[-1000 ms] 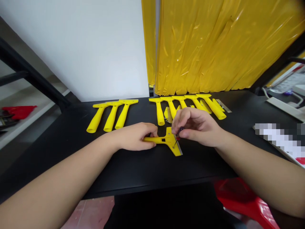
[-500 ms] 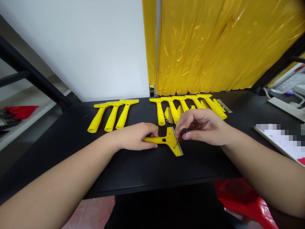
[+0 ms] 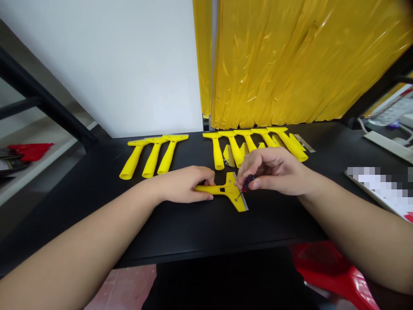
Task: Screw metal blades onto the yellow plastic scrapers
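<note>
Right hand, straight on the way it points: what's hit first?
Most likely the head of the yellow T-shaped plastic scraper, just ahead of the right hand; the left hand, gripping its handle, comes after. Depth is unclear in this single view, so it might pass just above.

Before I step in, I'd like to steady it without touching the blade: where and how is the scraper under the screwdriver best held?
Probably by the handle, coming from the left, pinched from both sides. The scraper points its slim handle left, where the left hand holds it; the blade edges its right side, and the screwdriver in the right hand leans over its head.
</note>
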{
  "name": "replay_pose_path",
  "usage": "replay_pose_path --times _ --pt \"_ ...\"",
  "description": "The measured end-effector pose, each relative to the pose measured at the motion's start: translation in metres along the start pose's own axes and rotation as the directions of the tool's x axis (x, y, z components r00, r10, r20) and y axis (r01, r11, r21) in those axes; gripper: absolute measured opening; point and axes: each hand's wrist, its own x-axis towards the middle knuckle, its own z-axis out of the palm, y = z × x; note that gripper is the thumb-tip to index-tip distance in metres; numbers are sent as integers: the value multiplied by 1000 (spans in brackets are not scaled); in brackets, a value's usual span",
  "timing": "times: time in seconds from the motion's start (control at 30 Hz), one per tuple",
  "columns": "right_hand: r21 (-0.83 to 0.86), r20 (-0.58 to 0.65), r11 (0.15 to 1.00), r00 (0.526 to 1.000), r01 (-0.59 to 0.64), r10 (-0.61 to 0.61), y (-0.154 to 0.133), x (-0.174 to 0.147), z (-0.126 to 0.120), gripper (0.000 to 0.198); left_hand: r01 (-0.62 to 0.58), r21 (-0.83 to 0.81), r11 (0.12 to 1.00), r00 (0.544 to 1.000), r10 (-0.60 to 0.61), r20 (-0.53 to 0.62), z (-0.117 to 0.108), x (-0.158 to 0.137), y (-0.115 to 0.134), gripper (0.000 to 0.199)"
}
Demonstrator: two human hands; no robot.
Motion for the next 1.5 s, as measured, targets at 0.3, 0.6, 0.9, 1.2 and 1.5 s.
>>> replay_pose_path --times 0.3,0.6,0.9,1.2,1.5 --pt "53 -1 999 1000 8 -8 4 3 -1 14 16 -9 1000 1000 -16 5 0 0 2 21" --pt "72 -1 997 1000 0 1 5 3 1 14 -8 -20 1000 1000 8 -6 -1 -1 0 20" --pt "324 168 937 982 -133 82 8 7 16 21 5 -18 1000 1000 -6 -26 0 -1 -4 24" --pt "434 99 896 994 -93 56 17 11 23 19 -2 -10 1000 998 1 -56 0 -1 -8 25" --pt "448 108 889 993 -95 52 17 12 27 28 17 6 1000 999 -17 -47 0 0 -9 25"
